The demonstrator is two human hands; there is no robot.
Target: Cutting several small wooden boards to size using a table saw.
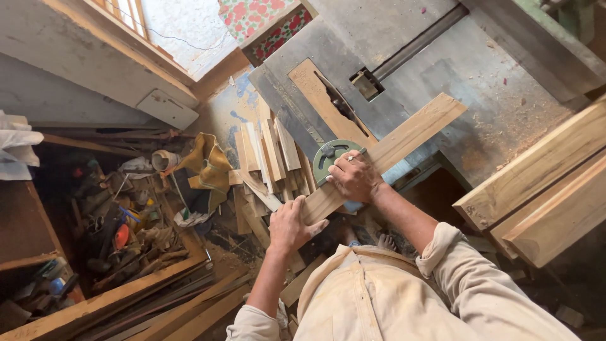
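A long pale wooden plank (410,136) lies across the grey metal table of a table saw (454,76). My left hand (291,224) grips the plank's near end. My right hand (355,177) presses the plank down against a green round mitre gauge (329,155) at the table's edge. The saw's wooden throat insert with its slot (328,104) lies just beyond the gauge.
Thick timber beams (543,189) rest at the right. A heap of short wood offcuts (271,164) leans below the saw table. A cluttered pit of tools and rags (126,215) sits at the left, bordered by long boards (126,297). A window (177,25) is above.
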